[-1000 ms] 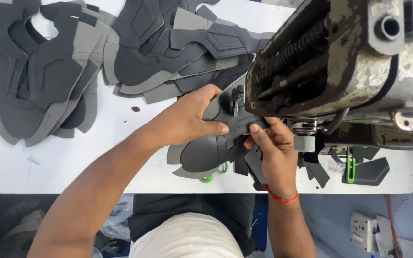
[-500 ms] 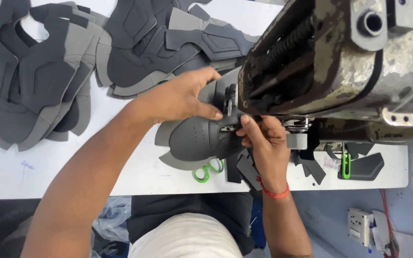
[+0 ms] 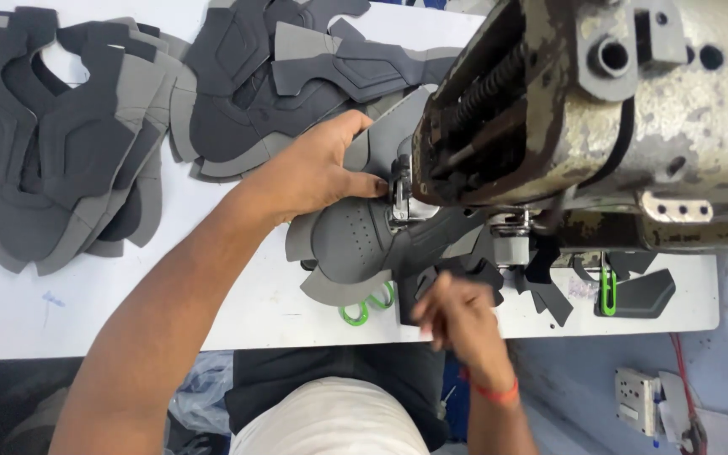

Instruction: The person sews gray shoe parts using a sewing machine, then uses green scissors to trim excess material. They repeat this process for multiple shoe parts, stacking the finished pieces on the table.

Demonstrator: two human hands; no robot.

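So the left hand (image 3: 318, 173) had its fingers (image 3: 362, 187) laid flat and close together, pressing down on the grey shoe upper (image 3: 355, 240) right next to the presser foot (image 3: 401, 202) of the sewing machine (image 3: 600, 118), fingertips just about touching the metal there. That upper sat on the white table (image 3: 238, 295) under the machine head, rounded perforated toe part pointing toward the person, darker panels running off under the needle area. The right hand (image 3: 457, 318) was near the table's front edge, just beside the dark pieces, and it was blurred (so I honestly couldn't tell if those fingers were pinching anything or just curled loosely). It had a red band (image 3: 495, 393) on the wrist. Green-handled scissors (image 3: 366, 305) poked out from beneath the upper, between the two hands. Further out, small dark offcuts (image 3: 549, 295) lay by the machine base, with a green clip (image 3: 607, 291) next to a dark wedge-shaped piece (image 3: 644, 295). Way over on the left, well apart from the hands, were big stacks of grey and dark cut panels (image 3: 61, 143), and another pile (image 3: 297, 76) behind the left hand.
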